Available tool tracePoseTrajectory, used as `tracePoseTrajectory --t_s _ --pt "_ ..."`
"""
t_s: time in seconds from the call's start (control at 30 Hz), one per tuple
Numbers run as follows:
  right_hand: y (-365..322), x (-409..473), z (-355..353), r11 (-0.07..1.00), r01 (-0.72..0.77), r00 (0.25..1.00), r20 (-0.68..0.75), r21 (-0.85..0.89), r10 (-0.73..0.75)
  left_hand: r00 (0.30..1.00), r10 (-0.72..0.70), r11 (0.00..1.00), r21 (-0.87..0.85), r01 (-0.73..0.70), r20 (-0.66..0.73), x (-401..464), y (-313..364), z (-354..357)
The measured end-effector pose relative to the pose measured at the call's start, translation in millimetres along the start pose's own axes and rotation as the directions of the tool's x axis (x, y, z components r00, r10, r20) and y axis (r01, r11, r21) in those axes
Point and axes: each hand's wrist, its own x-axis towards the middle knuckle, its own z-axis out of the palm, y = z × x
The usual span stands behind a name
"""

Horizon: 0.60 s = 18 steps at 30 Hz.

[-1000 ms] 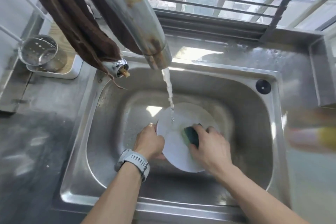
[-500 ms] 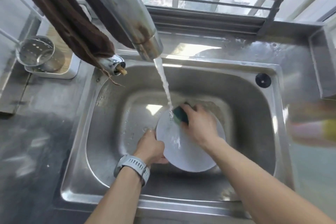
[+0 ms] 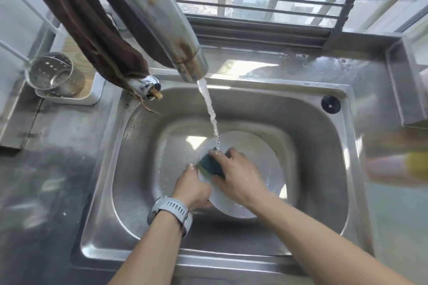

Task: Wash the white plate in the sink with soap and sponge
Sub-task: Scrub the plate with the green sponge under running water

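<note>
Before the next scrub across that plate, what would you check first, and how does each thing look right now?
1. Plate held steady: ok. The left hand grips the white plate at its left rim.
2. Sponge in hand: ok. The right hand presses the green sponge onto the plate's left part.
3. Water running: ok. The stream from the faucet lands on the plate right by the sponge.
4. Plate over the sink: ok, it sits tilted inside the basin.
5. Soap on the sponge: cannot tell, no suds show clearly.
6. Plate clean yet: cannot tell; the hands cover part of it.
</note>
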Motion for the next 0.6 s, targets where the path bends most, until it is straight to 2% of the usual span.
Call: tracePoseTrajectory --t_s 0.07,0.1,0.13,0.2,0.27,0.3,0.37,0.4,0.43,0.5,0.53,0.57,0.6 --pt "22 30 -10 0.982 -0.186 0.975 -0.128 -0.026 0.182 1.000 0.016 1.000 0.004 -0.016 -0.024 -10 9 -1" --pt "25 37 -13 0.966 -0.257 0.956 -0.149 -0.019 0.251 1.000 0.021 1.000 -0.004 -0.021 -0.022 -10 11 0" --pt "23 36 -12 0.968 -0.252 0.958 -0.140 -0.008 0.249 0.999 0.024 1.000 -0.008 -0.024 -0.023 -10 11 0" --pt "3 11 -5 0.998 -0.060 0.998 -0.035 0.013 0.060 0.999 0.038 0.999 0.000 -0.038 -0.018 -11 13 -1" --pt "11 -7 -2 0.999 0.048 0.998 0.052 -0.005 -0.048 1.000 0.026 1.000 -0.003 -0.026 -0.016 -12 11 -3" --pt "29 -2 -8 0.999 -0.025 0.999 0.039 -0.022 0.026 1.000 0.012 1.000 -0.020 -0.012 -0.015 -13 10 -3" --pt "57 9 -19 0.963 -0.271 0.961 -0.059 -0.012 0.270 1.000 -0.016 0.998 -0.053 0.016 -0.010 -9 8 -2" --pt "59 6 -20 0.954 -0.300 0.952 -0.076 -0.024 0.298 1.000 -0.019 0.997 -0.069 0.018 -0.020 -9 10 -2" --pt "51 -1 -19 0.968 -0.247 0.968 -0.046 -0.036 0.245 0.998 -0.007 0.999 -0.032 0.006 -0.059 -7 13 0" --pt "23 -25 -11 0.999 -0.043 0.995 0.093 -0.008 0.043 0.981 0.079 0.981 0.186 -0.045 -0.177 -4 20 1" --pt "21 -32 -8 1.000 0.013 0.990 0.140 0.001 -0.013 0.969 0.121 0.952 0.300 -0.052 -0.217 -4 22 2" --pt "28 -31 -13 1.000 0.000 0.990 0.144 -0.005 0.001 0.959 0.154 0.921 0.387 -0.052 -0.237 -5 23 2" --pt "40 -24 -19 0.994 -0.103 0.990 0.095 -0.034 0.106 0.954 0.174 0.900 0.433 -0.054 -0.243 -5 23 3"
